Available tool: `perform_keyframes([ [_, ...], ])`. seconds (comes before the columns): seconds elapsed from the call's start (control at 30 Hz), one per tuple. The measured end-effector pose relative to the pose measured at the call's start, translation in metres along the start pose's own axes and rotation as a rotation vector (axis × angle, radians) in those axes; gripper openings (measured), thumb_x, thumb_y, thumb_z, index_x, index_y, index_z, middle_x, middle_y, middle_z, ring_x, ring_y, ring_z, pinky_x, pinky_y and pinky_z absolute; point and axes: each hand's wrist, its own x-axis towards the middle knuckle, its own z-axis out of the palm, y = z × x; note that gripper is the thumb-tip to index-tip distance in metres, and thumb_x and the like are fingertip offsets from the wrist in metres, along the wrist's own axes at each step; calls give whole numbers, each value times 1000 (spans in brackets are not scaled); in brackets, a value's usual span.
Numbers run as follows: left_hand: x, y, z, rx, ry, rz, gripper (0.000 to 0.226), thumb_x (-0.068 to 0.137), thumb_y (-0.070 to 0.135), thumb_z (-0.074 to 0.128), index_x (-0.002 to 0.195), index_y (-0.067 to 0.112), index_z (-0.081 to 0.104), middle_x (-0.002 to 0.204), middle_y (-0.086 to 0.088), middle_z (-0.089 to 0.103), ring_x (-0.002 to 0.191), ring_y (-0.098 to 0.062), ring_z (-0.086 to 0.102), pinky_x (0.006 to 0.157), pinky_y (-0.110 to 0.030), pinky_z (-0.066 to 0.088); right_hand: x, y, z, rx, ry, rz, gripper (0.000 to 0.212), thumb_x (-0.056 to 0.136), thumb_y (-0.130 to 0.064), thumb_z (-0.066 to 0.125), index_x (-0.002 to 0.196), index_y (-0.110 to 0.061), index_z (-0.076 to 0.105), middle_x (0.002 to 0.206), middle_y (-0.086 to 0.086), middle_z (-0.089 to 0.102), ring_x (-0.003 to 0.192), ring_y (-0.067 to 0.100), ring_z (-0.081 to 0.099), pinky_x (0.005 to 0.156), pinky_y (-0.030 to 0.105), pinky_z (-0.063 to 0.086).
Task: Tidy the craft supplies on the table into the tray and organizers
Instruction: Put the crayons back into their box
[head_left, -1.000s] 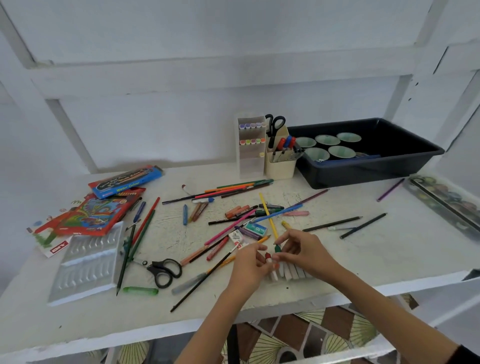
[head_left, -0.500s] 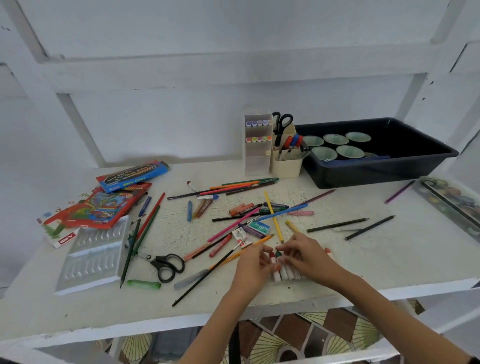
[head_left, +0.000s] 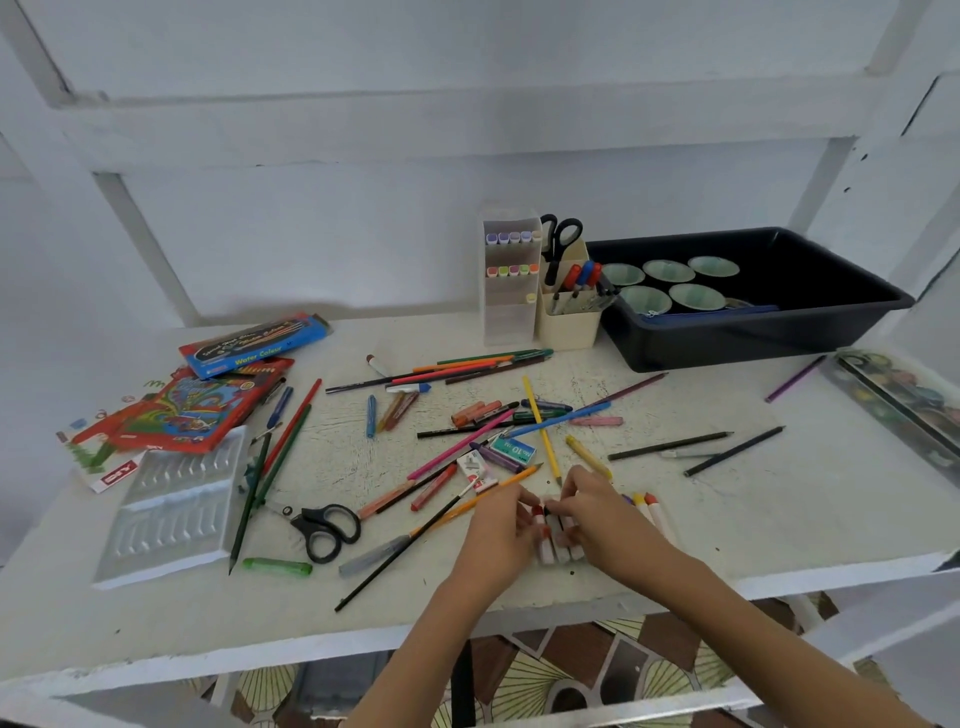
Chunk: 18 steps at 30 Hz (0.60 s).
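Note:
A row of white-barrelled markers (head_left: 558, 543) with coloured caps lies near the table's front edge. My left hand (head_left: 498, 540) and my right hand (head_left: 597, 514) both curl their fingers round this bunch from either side. More of the markers (head_left: 655, 512) stick out to the right of my right hand. Loose coloured pencils (head_left: 540, 431) and crayons (head_left: 475, 410) are strewn over the middle of the table. At the back stand a clear marker organizer (head_left: 509, 283), a cream pen cup (head_left: 569, 317) and a black tray (head_left: 748, 338).
Black scissors (head_left: 324, 527) and a green crayon (head_left: 278, 566) lie at front left, next to a clear plastic insert (head_left: 171, 512). Colour boxes (head_left: 202, 410) sit at far left. Round lids (head_left: 667, 270) fill the tray. A paint palette (head_left: 904, 405) lies at the right edge.
Both hands have closed in tighter on the marker bunch and pulled it slightly toward the front edge. The head view shifted a little.

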Motion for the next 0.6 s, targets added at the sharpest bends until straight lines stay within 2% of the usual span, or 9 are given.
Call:
perform_keyframes([
  [0.1,-1,0,2,-1,2,29,17,89,11,59,106,12,56,95,-2,54,76,-9,52,75,-23,49,-3,-1,4,80,51,24,30,89,-5,54,117,-11,62,110,6,47,105,21,44,83,31,45],
  [0.2,-1,-2,4,-10,16,20,13,90,16,58,100,20,51,94,1,52,73,-6,50,71,-20,47,-7,2,10,173,50,0,20,91,-5,52,108,-6,61,108,8,46,103,24,45,87,33,44],
  [0.3,-3,-1,-1,-50,13,16,13,92,18,57,104,19,52,83,5,54,71,-4,52,66,-16,46,-4,8,-2,186,42,-53,24,90,-17,55,114,-14,61,105,0,47,98,11,43,83,20,37],
  [0.4,1,-4,-27,-59,145,42,4,91,15,58,93,18,59,82,4,59,72,-2,53,66,-13,46,10,10,-21,272,84,-12,19,91,-25,57,109,-22,60,98,-6,53,87,2,45,77,15,39],
  [0.5,18,-16,-71,-57,274,18,7,89,12,59,89,12,66,78,3,62,69,-3,54,61,-7,42,38,3,-35,363,147,33,11,90,-17,59,97,-23,64,92,-6,58,80,3,53,72,16,47],
  [0.6,41,-32,-119,-113,357,-30,6,89,12,59,89,13,65,75,6,60,67,0,53,58,-3,40,78,-12,-43,453,165,37,12,88,-10,60,95,-16,67,84,-10,61,73,-1,54,61,10,44],
])
